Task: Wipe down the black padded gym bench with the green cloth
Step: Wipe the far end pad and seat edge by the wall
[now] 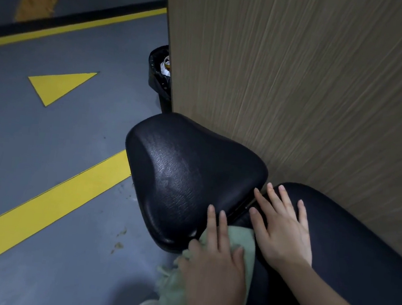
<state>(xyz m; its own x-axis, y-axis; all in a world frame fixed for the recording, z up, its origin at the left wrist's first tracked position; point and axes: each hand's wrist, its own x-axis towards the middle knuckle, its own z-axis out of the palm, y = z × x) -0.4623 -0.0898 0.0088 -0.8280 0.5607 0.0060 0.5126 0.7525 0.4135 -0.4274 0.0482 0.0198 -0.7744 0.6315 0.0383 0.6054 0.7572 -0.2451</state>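
Head view: wiping seems partway. The left hand [214, 266], fingers straight and slightly apart, presses the green cloth [243, 237] onto the near edge of the gym bench's seat pad [187, 176], glossy creased black vinyl. The right hand [283, 237] lies flat, fingers spread, on the long pad [347, 244], probably still to do.

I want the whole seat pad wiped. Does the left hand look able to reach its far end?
Probably yes: the left hand presses the cloth on the near edge of the seat pad, nothing lies on the pad ahead, and the wall only flanks it.
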